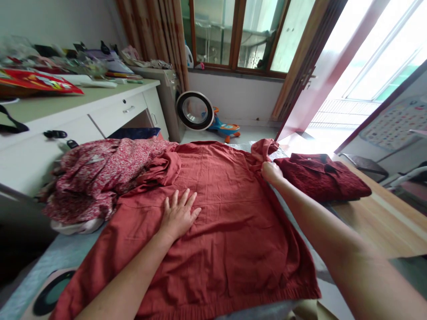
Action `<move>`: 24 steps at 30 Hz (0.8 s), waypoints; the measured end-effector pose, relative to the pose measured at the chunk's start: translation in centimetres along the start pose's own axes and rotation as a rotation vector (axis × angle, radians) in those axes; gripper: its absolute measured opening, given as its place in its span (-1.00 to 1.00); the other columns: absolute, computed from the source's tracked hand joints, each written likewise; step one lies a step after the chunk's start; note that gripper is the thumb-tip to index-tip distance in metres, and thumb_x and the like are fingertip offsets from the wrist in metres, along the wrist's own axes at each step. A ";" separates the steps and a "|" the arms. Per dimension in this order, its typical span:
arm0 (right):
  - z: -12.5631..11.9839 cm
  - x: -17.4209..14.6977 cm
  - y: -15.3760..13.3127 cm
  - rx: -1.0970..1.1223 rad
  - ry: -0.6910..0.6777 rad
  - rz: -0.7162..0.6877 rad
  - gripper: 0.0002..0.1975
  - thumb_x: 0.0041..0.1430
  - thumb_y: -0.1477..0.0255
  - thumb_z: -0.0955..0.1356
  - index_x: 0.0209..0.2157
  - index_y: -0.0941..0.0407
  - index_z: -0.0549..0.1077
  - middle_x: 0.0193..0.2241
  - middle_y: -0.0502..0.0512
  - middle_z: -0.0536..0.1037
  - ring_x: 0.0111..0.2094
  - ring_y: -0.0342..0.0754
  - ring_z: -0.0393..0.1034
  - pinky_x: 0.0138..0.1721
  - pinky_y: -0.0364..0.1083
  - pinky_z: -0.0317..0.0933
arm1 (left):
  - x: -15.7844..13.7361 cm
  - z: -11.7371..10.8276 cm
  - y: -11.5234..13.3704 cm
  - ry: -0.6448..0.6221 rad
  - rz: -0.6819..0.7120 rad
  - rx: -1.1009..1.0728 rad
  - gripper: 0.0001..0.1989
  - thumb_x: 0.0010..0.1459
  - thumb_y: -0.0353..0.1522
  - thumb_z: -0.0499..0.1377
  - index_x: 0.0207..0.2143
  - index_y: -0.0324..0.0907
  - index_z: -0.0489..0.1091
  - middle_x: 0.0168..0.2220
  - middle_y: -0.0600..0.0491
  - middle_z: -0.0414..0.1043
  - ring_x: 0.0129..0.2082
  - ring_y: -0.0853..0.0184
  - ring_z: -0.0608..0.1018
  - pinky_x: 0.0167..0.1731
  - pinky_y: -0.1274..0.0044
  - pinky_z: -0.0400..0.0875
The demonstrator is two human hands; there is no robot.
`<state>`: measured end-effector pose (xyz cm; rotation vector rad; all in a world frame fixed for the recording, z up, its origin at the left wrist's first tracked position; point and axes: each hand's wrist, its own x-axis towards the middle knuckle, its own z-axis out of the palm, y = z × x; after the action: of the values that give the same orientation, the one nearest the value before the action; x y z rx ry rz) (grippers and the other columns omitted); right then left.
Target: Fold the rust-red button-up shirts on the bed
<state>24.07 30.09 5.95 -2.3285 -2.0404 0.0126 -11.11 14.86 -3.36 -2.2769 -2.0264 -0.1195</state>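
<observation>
Rust-red shirt (213, 213) lay spread flat, centre of tabletop (373, 213).
Left hand (178, 215) pressed flat on shirt middle, fingers splayed, released; likely pinning cloth.
Right hand (271, 172) at far right shoulder, fingers clenched on sleeve fold (263, 151).
Folded dark red garment (325, 175) right; floral heap (100, 178) left.

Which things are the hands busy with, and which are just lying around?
Busy with:
- rust-red shirt, spread flat
- left hand, pressed flat on it
- right hand, gripping its far sleeve edge

Lying around:
- flowery red garment, heaped at left
- folded dark red garment, at right
- toy ride-on car, on the floor
- white desk
</observation>
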 end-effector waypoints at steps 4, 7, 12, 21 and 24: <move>2.2 -0.6 -0.6 0.018 -0.008 0.109 -0.66 0.26 0.39 0.24 -0.03 0.26 0.47 -0.12 0.42 0.55 -0.10 0.17 0.49 -0.18 -0.03 0.32 | 0.0 0.0 0.0 0.002 0.000 -0.002 -0.37 0.29 -0.01 -0.07 0.34 0.00 0.08 0.40 0.00 -0.03 0.36 -0.11 0.00 0.23 -0.01 -0.10; 2.7 -0.7 -1.2 0.022 0.002 0.155 -0.60 0.24 0.35 0.29 0.04 0.28 0.39 -0.09 0.45 0.54 -0.07 0.19 0.48 -0.12 0.00 0.32 | 0.0 0.0 0.0 0.011 0.002 -0.003 -0.37 0.29 0.00 -0.08 0.34 0.00 0.08 0.39 -0.01 -0.02 0.36 -0.11 0.00 0.23 -0.01 -0.10; 3.2 -0.9 -2.0 0.023 -0.022 0.082 -0.65 0.27 0.46 0.21 0.04 0.20 0.41 -0.13 0.40 0.55 -0.10 0.18 0.50 -0.14 0.05 0.32 | 0.0 0.1 0.0 0.019 0.005 0.001 -0.37 0.30 -0.01 -0.08 0.34 -0.02 0.09 0.39 -0.01 0.01 0.35 -0.13 0.02 0.22 -0.03 -0.10; 3.0 0.0 -0.2 0.211 0.091 0.115 -0.71 0.19 0.44 0.23 -0.21 0.15 0.57 -0.16 0.21 0.60 -0.14 0.04 0.48 -0.15 -0.12 0.28 | -0.1 0.1 0.0 0.015 0.004 -0.014 -0.37 0.30 0.00 -0.10 0.34 -0.01 0.08 0.39 -0.01 -0.01 0.35 -0.12 0.00 0.23 -0.02 -0.10; 2.9 0.4 0.5 0.272 0.126 0.088 -0.72 0.17 0.47 0.23 -0.22 0.15 0.56 -0.20 0.13 0.61 -0.20 -0.05 0.47 -0.17 -0.19 0.27 | 0.0 0.1 0.0 0.008 -0.003 -0.024 -0.37 0.30 0.00 -0.10 0.34 0.00 0.07 0.39 0.00 -0.02 0.36 -0.11 0.00 0.23 -0.01 -0.12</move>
<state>24.56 30.50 3.00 -2.1898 -1.7543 0.1345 -11.15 14.85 -3.43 -2.2837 -2.0355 -0.1538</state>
